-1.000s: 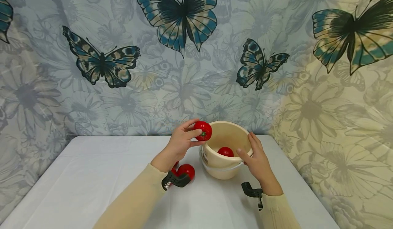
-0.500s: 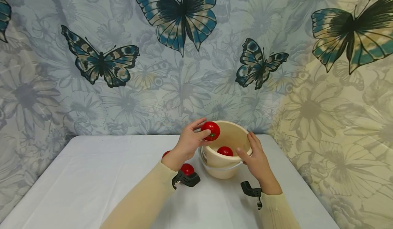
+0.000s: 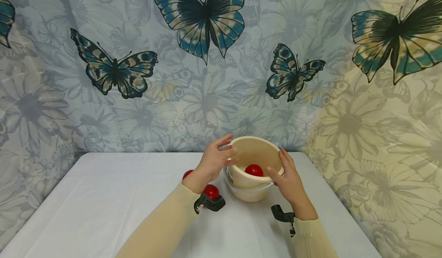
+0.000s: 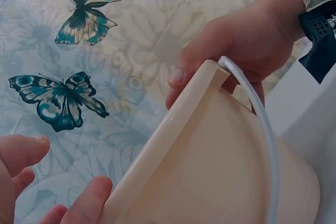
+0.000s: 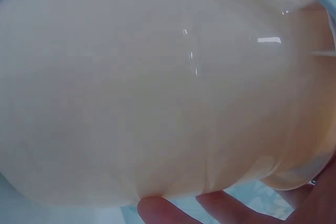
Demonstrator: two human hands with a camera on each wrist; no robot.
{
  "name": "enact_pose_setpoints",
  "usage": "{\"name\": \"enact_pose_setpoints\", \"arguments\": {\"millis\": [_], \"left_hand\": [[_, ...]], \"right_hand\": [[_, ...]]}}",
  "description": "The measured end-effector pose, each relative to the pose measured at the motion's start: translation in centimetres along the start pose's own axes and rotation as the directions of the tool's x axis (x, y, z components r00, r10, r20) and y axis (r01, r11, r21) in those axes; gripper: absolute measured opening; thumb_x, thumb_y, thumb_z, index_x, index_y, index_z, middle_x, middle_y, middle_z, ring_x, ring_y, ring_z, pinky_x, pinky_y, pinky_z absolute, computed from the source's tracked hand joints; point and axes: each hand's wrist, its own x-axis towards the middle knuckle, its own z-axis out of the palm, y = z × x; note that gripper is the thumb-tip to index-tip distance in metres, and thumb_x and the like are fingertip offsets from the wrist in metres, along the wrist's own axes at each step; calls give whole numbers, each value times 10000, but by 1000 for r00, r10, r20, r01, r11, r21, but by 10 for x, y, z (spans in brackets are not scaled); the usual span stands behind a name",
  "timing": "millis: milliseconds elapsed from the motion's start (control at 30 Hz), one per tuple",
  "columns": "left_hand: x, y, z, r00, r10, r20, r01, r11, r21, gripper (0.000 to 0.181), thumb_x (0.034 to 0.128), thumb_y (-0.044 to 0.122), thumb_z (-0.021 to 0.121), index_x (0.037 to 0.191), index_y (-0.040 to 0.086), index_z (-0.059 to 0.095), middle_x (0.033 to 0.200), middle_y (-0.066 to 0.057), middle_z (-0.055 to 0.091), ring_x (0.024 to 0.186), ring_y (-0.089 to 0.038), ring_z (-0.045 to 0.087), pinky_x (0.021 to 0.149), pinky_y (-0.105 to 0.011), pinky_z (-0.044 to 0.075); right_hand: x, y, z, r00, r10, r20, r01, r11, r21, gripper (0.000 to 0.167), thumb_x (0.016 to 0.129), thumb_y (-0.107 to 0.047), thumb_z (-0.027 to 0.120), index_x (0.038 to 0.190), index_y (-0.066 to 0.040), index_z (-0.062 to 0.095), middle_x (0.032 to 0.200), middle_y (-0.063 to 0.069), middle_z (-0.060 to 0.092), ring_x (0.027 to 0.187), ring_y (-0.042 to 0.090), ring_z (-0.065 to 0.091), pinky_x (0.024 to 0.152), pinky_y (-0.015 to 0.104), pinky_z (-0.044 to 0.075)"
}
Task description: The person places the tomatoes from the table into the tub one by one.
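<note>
Cream bucket gripped at its right edge by the right hand, nothing held by the left hand, fingers loosely spread beside the opposite edge. Red fruit is seen inside; white tabletop stretched wide leftward.

Bucket's smooth, shiny plastic by the look of it, and the handle seems plastic too, just duller. Red tomato-like fruit inside is super glossy. Table looks cloth-covered, matt, faintly creased. Backdrop past its far edge: matt printed fabric, I'd say. Sleeves are ribbed knit.
</note>
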Motion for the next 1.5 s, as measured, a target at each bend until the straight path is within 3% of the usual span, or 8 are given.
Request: {"name": "enact_pose_setpoints", "arguments": {"millis": [333, 533, 733, 1067, 1300, 1500], "left_hand": [[-7, 1, -2, 999, 18, 30, -18, 1000, -3, 578, 924, -43, 672, 1464, 78, 505, 1472, -205, 352, 1385, -385, 356, 835, -409, 584], [-20, 3, -18, 998, 36, 58, -37, 999, 4, 555, 940, 10, 676, 1463, 87, 508, 1459, -182, 384, 1305, -374, 455, 842, -450, 579], [-32, 13, -56, 998, 65, 9, -65, 996, 60, 531, 942, 17, 674, 1448, 70, 518, 1455, -143, 409, 1232, -351, 506, 846, -482, 573], [-61, 28, -136, 999, 32, 14, -34, 978, 208, 624, 956, 42, 667, 1519, 53, 399, 1537, -136, 324, 1375, -367, 367, 907, -503, 539], [-95, 10, -173, 998, -60, 10, 55, 961, 270, 701, 925, 85, 719, 1529, 37, 368, 1552, -182, 316, 1390, -430, 330, 900, -497, 541], [-122, -14, -198, 993, -116, 2, 112, 967, 231, 714, 920, 74, 719, 1529, 14, 353, 1551, -253, 264, 1386, -484, 300, 902, -526, 534]], "right_hand": [[0, -1, 1, 1000, 0, -5, 0, 1000, 3, 860, 968, -417, 637, 1577, -6, 190, 1641, 117, 91, 1314, 486, 390, 660, 406, 616], [0, 0, 2, 1000, 2, 2, -2, 1000, -9, 864, 970, -425, 634, 1579, -9, 185, 1641, 114, 89, 1300, 472, 411, 657, 367, 613], [-1, 0, -2, 1000, -16, -4, 16, 1000, -20, 855, 972, -402, 634, 1576, 2, 184, 1638, 131, 94, 1282, 479, 422, 643, 384, 611], [-1, 2, -4, 1000, -5, -2, 5, 1000, -4, 856, 973, -400, 637, 1581, -10, 177, 1642, 119, 82, 1311, 481, 397, 656, 401, 616], [-1, 2, -1, 1000, -9, -1, 9, 1000, 18, 850, 970, -385, 646, 1579, -9, 188, 1641, 114, 87, 1299, 479, 406, 655, 443, 615], [0, 1, 0, 1000, -18, -5, 18, 1000, 21, 846, 970, -382, 644, 1576, -2, 192, 1639, 119, 95, 1301, 484, 399, 646, 442, 615]]}}
